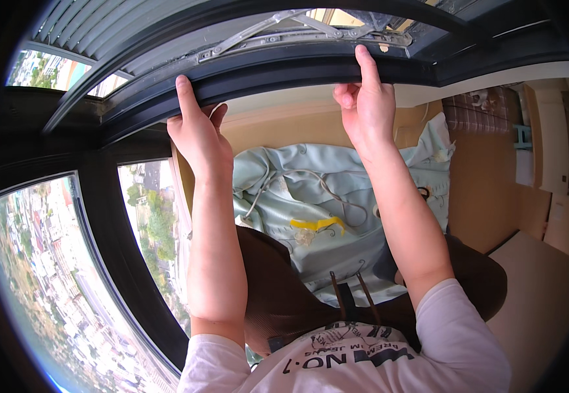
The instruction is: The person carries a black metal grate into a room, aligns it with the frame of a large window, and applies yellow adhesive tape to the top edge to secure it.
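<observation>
A dark window frame (278,71) curves across the top of the view, its lower rail running from left to right. My left hand (202,141) grips this rail, the index finger laid over its top and the thumb below. A thin white edge shows beside that thumb; I cannot make out what it is. Farther right, my right hand (373,111) holds the same rail, with its index finger stretched up over it and the other fingers bent against its near side. Just beyond the rail lies a grey metal hinge stay (258,36) with folding arms.
Below my arms, a pale blue-green cloth (278,164) carries a yellow strip (307,223) and a loose light cable (324,187). Large window panes (42,275) at left look far down on buildings. Grey louvres (114,23) stand at upper left. Brown flooring (481,170) extends at right.
</observation>
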Available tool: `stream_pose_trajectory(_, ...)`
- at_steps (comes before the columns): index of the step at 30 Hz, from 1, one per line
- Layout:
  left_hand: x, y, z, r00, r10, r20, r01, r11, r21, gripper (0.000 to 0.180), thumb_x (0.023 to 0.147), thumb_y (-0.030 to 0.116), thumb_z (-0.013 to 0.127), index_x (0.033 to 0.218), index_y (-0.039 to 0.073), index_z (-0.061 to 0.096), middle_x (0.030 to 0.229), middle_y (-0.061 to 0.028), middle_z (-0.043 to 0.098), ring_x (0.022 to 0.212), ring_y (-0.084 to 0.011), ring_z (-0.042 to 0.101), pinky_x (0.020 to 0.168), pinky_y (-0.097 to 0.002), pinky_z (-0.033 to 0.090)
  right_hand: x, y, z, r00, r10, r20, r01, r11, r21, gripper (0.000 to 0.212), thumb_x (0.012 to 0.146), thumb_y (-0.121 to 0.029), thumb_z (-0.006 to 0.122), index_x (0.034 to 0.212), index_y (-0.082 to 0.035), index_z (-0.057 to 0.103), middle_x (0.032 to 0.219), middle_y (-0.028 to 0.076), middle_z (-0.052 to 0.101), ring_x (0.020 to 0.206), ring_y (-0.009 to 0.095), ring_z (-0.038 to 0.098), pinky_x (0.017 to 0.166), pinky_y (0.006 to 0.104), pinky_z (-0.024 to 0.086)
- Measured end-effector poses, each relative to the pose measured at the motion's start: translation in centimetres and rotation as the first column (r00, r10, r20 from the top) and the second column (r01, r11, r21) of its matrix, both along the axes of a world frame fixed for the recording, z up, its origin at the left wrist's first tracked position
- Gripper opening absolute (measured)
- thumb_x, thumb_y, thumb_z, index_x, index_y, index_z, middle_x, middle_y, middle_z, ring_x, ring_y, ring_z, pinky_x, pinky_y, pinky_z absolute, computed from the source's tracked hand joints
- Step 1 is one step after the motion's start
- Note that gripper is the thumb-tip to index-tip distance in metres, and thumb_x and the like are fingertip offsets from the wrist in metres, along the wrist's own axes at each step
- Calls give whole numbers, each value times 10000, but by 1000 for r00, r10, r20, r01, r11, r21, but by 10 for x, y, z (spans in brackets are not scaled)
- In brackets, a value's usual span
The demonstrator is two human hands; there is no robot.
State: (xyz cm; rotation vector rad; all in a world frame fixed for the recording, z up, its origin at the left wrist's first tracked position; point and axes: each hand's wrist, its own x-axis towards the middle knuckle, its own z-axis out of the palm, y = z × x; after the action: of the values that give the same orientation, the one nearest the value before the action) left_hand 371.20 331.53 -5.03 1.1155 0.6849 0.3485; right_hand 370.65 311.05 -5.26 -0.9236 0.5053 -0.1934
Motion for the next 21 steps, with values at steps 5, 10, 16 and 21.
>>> stream_pose_trajectory(5, -2, 14, -1, 990, -123, 63, 129, 987, -95, 303, 937, 277, 734, 914, 2, 609, 773, -61, 637, 583, -113, 594, 544, -211, 550, -2, 2, -3, 999, 0, 36, -1, 1000, 4, 306, 945, -286, 713, 835, -20, 609, 664, 63, 591, 486, 126, 460, 472, 261, 348)
stream_pose_trajectory(10, -5, 17, -1, 970, -219, 100, 229, 968, -103, 230, 894, 188, 782, 863, 10, 639, 762, -56, 644, 662, -120, 654, 652, -206, 594, 3, -2, -13, 1000, -16, 20, 16, 1000, 20, 319, 928, -338, 719, 772, -94, 585, 643, 27, 576, 516, 143, 520, 447, 286, 380)
stream_pose_trajectory(16, -2, 24, -1, 963, -262, 60, 267, 958, -105, 227, 897, 187, 777, 925, -4, 658, 796, -68, 658, 676, -132, 677, 605, -210, 607, 0, 2, -5, 999, 4, 51, -3, 1000, -20, 341, 947, -296, 709, 799, -9, 599, 620, 82, 569, 501, 134, 461, 493, 276, 372)
stream_pose_trajectory(21, -3, 19, 1, 971, -239, 2, 233, 945, -229, 250, 902, 216, 775, 931, 0, 654, 758, -49, 634, 647, -118, 636, 567, -197, 566, -2, 4, 1, 1000, -9, 12, 9, 1000, -22, 347, 956, -304, 699, 784, -22, 594, 614, 68, 560, 494, 126, 434, 488, 270, 353)
